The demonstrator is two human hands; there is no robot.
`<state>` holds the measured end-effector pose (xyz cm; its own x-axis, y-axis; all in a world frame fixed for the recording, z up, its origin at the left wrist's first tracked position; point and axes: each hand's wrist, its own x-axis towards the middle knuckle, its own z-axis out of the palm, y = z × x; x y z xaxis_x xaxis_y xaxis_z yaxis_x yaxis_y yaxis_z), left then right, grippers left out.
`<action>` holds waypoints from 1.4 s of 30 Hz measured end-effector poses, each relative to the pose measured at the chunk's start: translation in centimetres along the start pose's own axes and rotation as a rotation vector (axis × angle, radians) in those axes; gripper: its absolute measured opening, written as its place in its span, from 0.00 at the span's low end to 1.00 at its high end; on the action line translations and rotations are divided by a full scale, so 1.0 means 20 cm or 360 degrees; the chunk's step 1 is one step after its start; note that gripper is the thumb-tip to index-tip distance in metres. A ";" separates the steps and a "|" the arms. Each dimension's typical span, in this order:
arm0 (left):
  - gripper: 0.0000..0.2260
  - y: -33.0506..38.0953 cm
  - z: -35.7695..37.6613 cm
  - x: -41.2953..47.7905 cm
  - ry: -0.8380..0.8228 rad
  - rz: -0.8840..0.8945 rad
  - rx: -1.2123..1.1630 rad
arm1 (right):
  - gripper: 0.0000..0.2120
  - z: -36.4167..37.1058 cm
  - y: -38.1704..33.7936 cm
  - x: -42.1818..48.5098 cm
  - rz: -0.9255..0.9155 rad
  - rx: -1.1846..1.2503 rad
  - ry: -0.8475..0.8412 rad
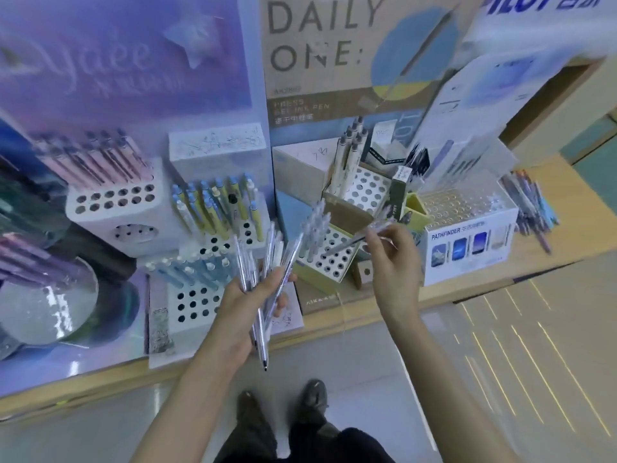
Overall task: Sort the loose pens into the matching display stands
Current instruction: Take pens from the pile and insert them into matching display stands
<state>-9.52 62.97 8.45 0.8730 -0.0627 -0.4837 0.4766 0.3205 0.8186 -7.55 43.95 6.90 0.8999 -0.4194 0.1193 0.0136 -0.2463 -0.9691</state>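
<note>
My left hand [248, 304] grips a bundle of several clear-barrelled pens [267, 262], tips pointing down toward the floor. My right hand [392, 259] pinches a single clear pen [359, 240] held slanted above a yellow-sided display stand [329, 259] with a white perforated top. A few clear pens [315, 222] stand in that stand's back rows. Left of it, a stand of yellow-and-blue pens [217, 208] and a lower stand of pale blue pens [193, 272] sit on the shelf.
A white stand with pink pens [110, 195] is at the left. A white PATHFINDER box [467, 242] stands at the right, with loose pens [531, 205] lying beyond it. Tall "DAILY ONE" card backing [327, 61] rises behind. The wooden shelf edge [334, 315] runs in front.
</note>
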 end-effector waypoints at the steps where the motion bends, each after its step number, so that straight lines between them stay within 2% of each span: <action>1: 0.18 0.00 0.01 0.01 0.0020 0.0002 0.0001 | 0.02 0.01 0.01 0.02 -0.0040 -0.0003 -0.0026; 4: 0.17 0.00 0.03 0.03 0.0047 -0.0008 -0.0009 | 0.01 0.05 0.05 0.07 -0.0117 -0.0085 -0.0122; 10: 0.14 0.02 0.03 0.06 0.0074 0.0003 0.0008 | 0.02 0.08 0.14 0.15 -0.0180 -0.0146 -0.0064; 19: 0.10 0.05 0.05 0.09 0.0053 0.0028 0.0029 | 0.04 0.09 0.16 0.21 -0.0332 -0.0246 -0.0172; 23: 0.09 0.06 0.06 0.10 0.0040 0.0032 0.0049 | 0.04 0.11 0.16 0.24 -0.0474 -0.0465 -0.0268; 27: 0.07 0.06 0.07 0.10 0.0037 0.0040 0.0064 | 0.04 0.16 0.15 0.29 -0.0705 -0.0907 -0.0355; 29: 0.06 0.06 0.07 0.10 0.0032 0.0045 0.0078 | 0.11 0.17 0.16 0.30 -0.0705 -0.0963 -0.0465; 31: 0.06 0.06 0.08 0.10 0.0029 0.0047 0.0066 | 0.13 0.18 0.16 0.31 -0.0644 -0.0943 -0.0522; 34: 0.07 0.07 0.08 0.09 0.0026 0.0060 0.0054 | 0.10 0.19 0.15 0.30 -0.0798 -0.0960 -0.0454; 36: 0.07 0.07 0.08 0.08 0.0032 0.0070 0.0044 | 0.12 0.20 0.13 0.29 -0.0873 -0.1002 -0.0381; 42: 0.08 0.08 0.09 0.09 0.0031 0.0085 0.0056 | 0.17 0.17 0.11 0.33 -0.0767 -0.0936 -0.0302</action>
<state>-7.03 61.75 9.49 0.8952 -0.0283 -0.4448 0.4333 0.2897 0.8534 -0.10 43.63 4.75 0.9133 -0.0051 0.4073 0.2363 -0.8078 -0.5401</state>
